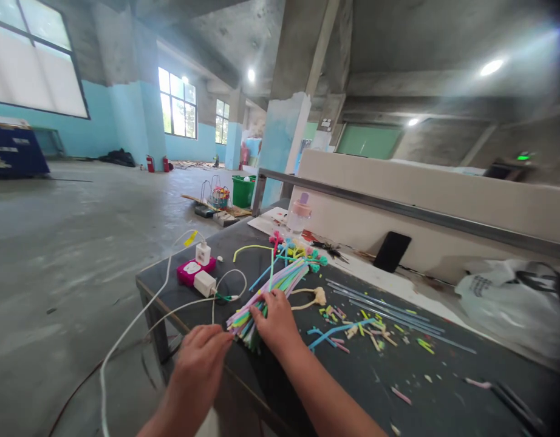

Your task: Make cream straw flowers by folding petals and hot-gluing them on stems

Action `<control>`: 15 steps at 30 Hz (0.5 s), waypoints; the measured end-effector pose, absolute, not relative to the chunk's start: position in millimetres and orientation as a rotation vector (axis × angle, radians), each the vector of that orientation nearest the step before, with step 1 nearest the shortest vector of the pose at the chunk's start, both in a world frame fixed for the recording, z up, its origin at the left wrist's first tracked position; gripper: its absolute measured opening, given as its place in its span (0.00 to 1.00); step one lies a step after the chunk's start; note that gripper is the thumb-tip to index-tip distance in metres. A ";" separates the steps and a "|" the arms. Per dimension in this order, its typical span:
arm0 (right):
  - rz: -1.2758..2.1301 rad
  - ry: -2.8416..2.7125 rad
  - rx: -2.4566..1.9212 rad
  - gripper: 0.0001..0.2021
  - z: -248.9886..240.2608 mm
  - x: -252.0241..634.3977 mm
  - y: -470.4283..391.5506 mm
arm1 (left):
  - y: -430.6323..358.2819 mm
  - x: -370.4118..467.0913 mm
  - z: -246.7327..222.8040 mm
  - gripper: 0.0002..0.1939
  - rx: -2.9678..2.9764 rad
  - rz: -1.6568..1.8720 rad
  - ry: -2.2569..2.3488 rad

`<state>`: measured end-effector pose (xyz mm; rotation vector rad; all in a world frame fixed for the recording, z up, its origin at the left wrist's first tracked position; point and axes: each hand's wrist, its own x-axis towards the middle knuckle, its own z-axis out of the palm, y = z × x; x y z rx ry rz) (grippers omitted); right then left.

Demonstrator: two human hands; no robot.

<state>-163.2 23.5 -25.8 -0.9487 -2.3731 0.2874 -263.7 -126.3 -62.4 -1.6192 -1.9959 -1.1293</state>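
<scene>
A bundle of pastel pipe cleaners (280,284) lies slantwise on the dark table, its near ends close to the table's front edge. My right hand (276,318) is over the near part of the bundle, thumb and fingers closed on some stems. At the bundle's near tip is my left hand (201,359), fingers curled together; whatever they pinch is hidden. Pink, yellow and green curled pipe-cleaner pieces (302,252) sit beyond the far end. A cream pipe-cleaner loop (319,296) and a bent blue pipe cleaner (341,332) lie right of my right hand.
A magenta power strip (189,273) with white chargers and trailing cables is at left. Cut scraps (375,331) and clear sticks (398,312) lie at right, scissors-like black handles (519,403) nearer. Behind are a phone (392,251), a bottle (300,213) and a plastic bag (503,300).
</scene>
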 end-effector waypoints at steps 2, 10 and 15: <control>0.222 -2.357 -0.953 0.14 -30.7 -161.9 18.4 | -122.7 -273.0 -56.2 0.07 -1.518 -1.030 -2.192; 0.057 -2.311 -0.946 0.16 -41.1 -161.4 6.1 | -110.0 -271.5 -42.0 0.10 -1.546 -0.932 -2.393; 0.050 -2.314 -0.929 0.17 -39.8 -160.1 6.9 | -113.7 -275.9 -47.6 0.12 -1.457 -1.007 -2.414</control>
